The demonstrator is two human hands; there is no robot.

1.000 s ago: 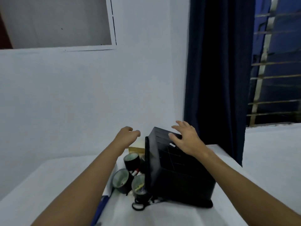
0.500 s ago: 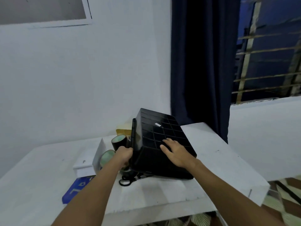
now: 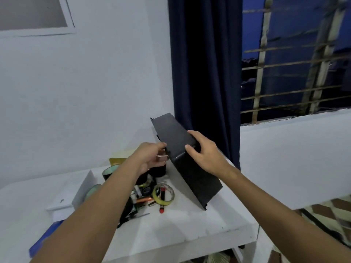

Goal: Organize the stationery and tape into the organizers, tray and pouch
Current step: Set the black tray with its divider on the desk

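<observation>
One head-worn view looks forward and down over the white table, close to it

Dim bluish light, soft shadows, slight blur, wide-angle edge distortion

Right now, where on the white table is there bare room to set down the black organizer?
The white table is bare along its near edge, in front of the tape rolls, and on the right near corner beyond the black organizer. It is crowded at the middle left: rolls, markers, scissors and a white box.
</observation>
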